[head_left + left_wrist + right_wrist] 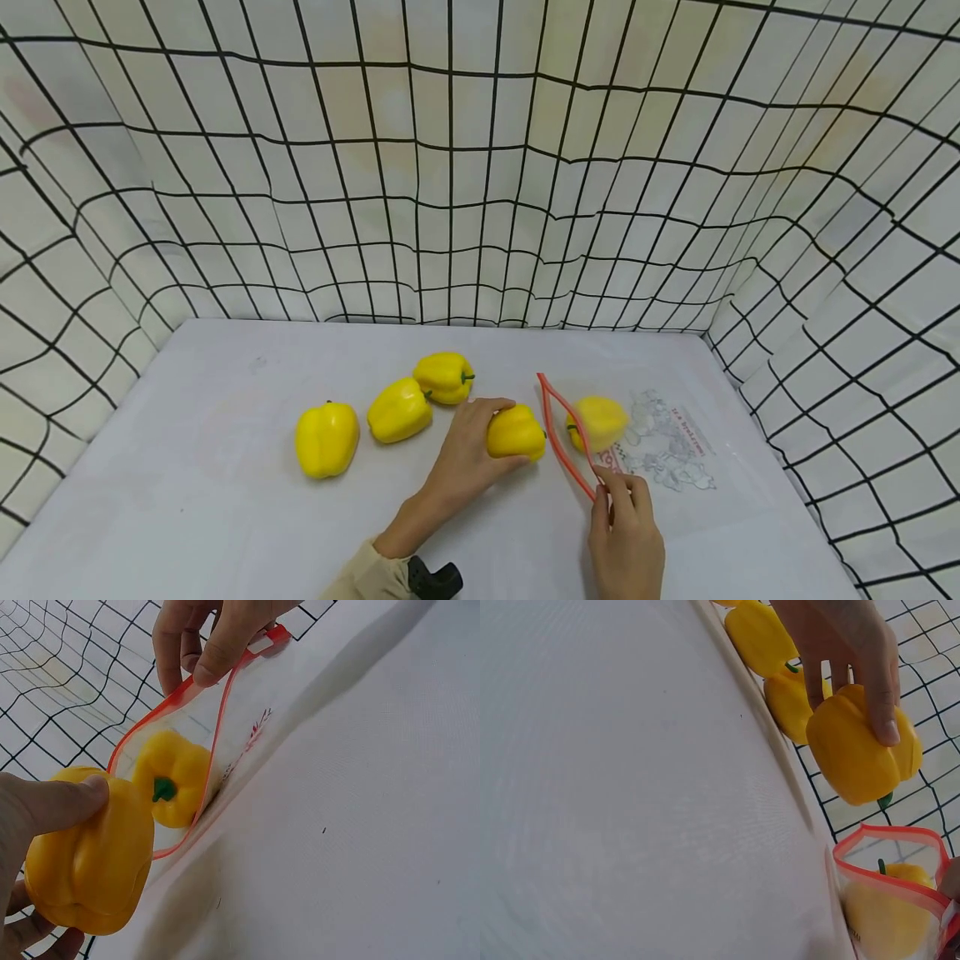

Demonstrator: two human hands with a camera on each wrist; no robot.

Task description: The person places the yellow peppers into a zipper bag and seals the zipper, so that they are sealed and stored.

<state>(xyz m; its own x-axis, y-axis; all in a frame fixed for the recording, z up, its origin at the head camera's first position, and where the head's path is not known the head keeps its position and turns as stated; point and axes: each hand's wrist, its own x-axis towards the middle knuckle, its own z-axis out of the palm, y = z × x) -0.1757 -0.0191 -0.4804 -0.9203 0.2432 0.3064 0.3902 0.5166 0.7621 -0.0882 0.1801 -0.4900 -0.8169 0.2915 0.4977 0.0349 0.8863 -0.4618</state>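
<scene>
My left hand [468, 450] grips a yellow bell pepper [516, 433] by its sides, just left of the mouth of a clear zip bag [678, 508]. Red strips [553, 433] edge that mouth, which gapes toward the held pepper. With thumb and fingers my right hand [628, 529] pinches the near end of the red edge. Inside the bag lies another yellow pepper [600, 422], its green stem [163, 789] facing the opening in the left wrist view. The held pepper's stem [886, 800] points toward the bag in the right wrist view.
Three more yellow peppers lie on the white table [225, 517] to the left: one pepper [327, 440] apart, and a middle pepper [400, 410] close against a farther pepper [444, 377]. Black netting [450, 208] over white sheeting rises behind and at both sides.
</scene>
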